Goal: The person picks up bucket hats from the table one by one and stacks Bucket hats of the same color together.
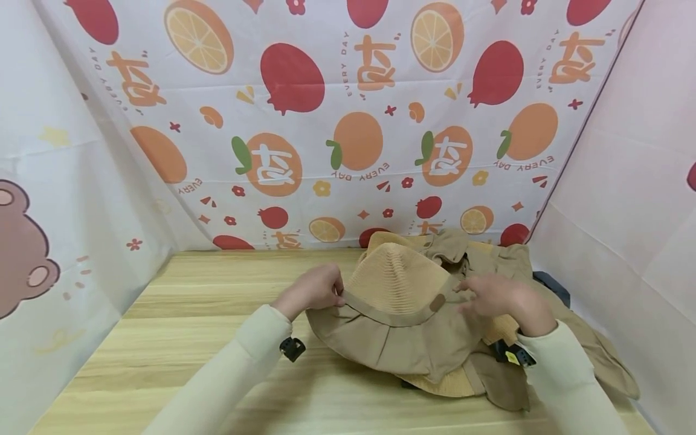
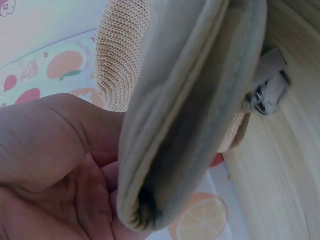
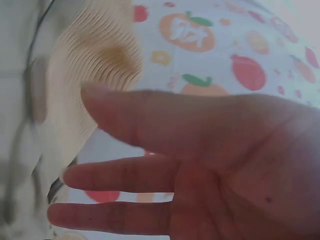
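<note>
A sun hat [image 1: 399, 281] with a ribbed straw-coloured crown and a wide khaki cloth brim [image 1: 375, 344] is tilted up over the table. A small brown patch [image 1: 437, 302] sits on its band. My left hand [image 1: 321, 289] pinches the hat's left edge where band and brim meet; in the left wrist view the folded khaki cloth [image 2: 170, 115] lies against the fingers. At the hat's right side is my right hand [image 1: 497, 296], its fingers extended. In the right wrist view that hand [image 3: 215, 150] spreads its straight fingers beside the crown [image 3: 105, 55], gripping nothing.
More khaki and straw hats [image 1: 489, 257] lie heaped at the right, some beneath the raised hat. A dark blue item [image 1: 551, 287] pokes out by the right wall. The wooden table [image 1: 206, 338] meets a fruit-print cloth [image 1: 348, 139] at the back.
</note>
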The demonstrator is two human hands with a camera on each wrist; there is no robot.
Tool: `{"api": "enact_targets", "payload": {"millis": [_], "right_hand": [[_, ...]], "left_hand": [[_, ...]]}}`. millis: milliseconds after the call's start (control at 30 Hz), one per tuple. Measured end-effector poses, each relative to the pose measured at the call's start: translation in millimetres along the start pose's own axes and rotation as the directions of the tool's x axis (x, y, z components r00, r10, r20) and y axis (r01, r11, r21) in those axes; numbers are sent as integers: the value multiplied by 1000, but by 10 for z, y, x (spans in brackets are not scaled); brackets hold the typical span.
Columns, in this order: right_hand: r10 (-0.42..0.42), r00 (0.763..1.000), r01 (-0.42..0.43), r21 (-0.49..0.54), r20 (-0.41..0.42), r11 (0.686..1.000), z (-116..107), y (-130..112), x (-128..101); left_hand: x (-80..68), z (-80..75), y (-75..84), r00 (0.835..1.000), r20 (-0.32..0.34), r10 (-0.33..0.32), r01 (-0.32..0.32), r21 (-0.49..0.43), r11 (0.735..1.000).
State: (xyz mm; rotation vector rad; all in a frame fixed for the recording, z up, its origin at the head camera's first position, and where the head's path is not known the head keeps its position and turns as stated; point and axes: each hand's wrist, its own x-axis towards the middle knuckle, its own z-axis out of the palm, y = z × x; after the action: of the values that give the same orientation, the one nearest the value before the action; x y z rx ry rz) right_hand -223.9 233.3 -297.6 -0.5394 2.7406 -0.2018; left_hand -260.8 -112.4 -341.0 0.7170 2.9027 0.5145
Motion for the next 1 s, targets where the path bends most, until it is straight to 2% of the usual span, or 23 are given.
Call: {"api": "enact_targets", "payload": {"millis": [200, 333, 500, 733, 1000], "right_hand": [[59, 998, -58, -37, 29, 998, 2, 52, 158], [59, 998, -58, -92, 15, 994, 38, 68, 265], [73, 997, -72, -107, 7, 992, 70, 68, 370], [62, 998, -66, -135, -29, 989, 113, 13, 414], [42, 998, -46, -122, -39, 991, 116, -75, 442]], "left_hand": [[-82, -4, -104, 999, 3, -39, 39, 2, 999], [-124, -11, -158, 998, 8, -59, 59, -4, 998], [-171, -19, -215, 996, 9, -83, 83, -6, 997], [-262, -26, -323, 996, 3, -93, 93, 24, 995], [-346, -101, -460, 995, 14, -99, 99, -6, 995]]}}
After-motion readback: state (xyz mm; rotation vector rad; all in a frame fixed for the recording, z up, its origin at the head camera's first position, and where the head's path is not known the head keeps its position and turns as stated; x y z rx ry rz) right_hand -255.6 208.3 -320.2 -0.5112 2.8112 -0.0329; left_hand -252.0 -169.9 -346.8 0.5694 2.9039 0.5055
